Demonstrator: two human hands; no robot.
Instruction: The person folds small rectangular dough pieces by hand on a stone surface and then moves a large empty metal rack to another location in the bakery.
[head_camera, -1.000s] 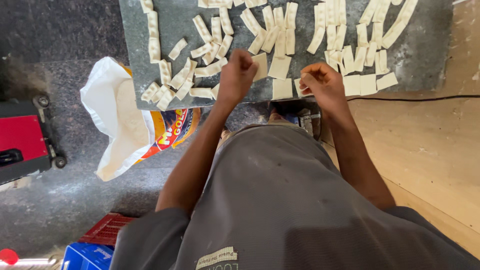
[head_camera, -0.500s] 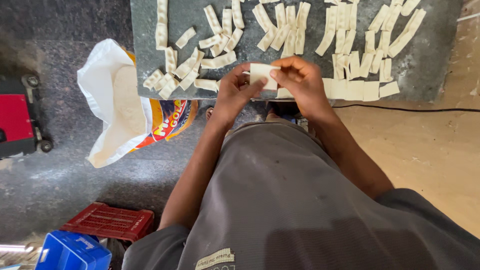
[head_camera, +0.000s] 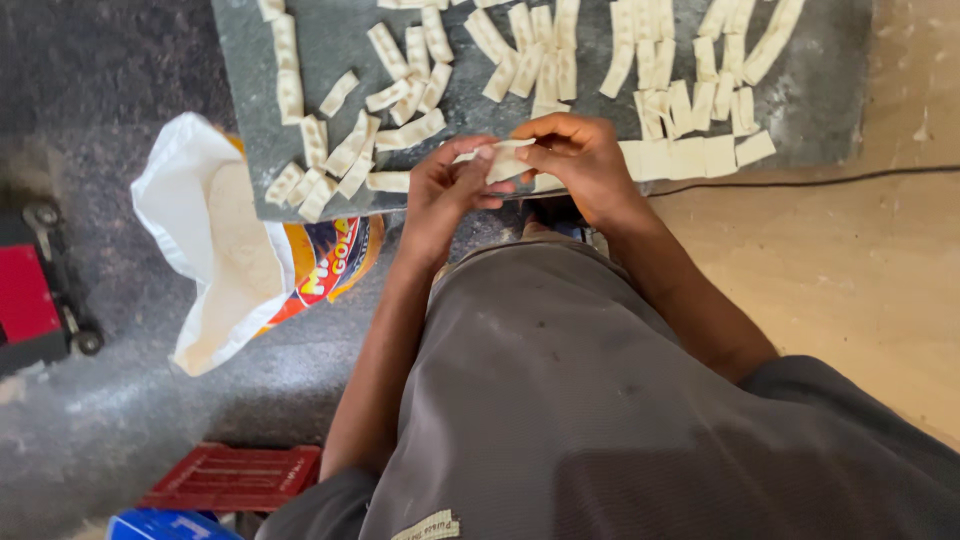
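**Both hands now meet on one strip at the slab's near edge**

Since a second ago, when your hands lay apart on the rows, you have brought them together and lifted a single pale dough strip (head_camera: 497, 158) between them. Your left hand (head_camera: 448, 190) pinches the strip's left end with fingers curled shut around it; your right hand (head_camera: 578, 158) closes thumb and fingertips on its right end. The strip hangs just above the near edge of the grey stone slab (head_camera: 830, 90), roughly at the middle of that edge, clear of the pieces lying there.

Across the slab, other dough strips (head_camera: 545, 60) lie in loose rows, with a jumbled cluster toward the near left corner and short squarish pieces along the near edge beside your right hand. A white sack (head_camera: 215, 250) with an orange printed side sits open on the floor below the near left corner. A red crate (head_camera: 235, 478) lies on the floor by your left elbow.
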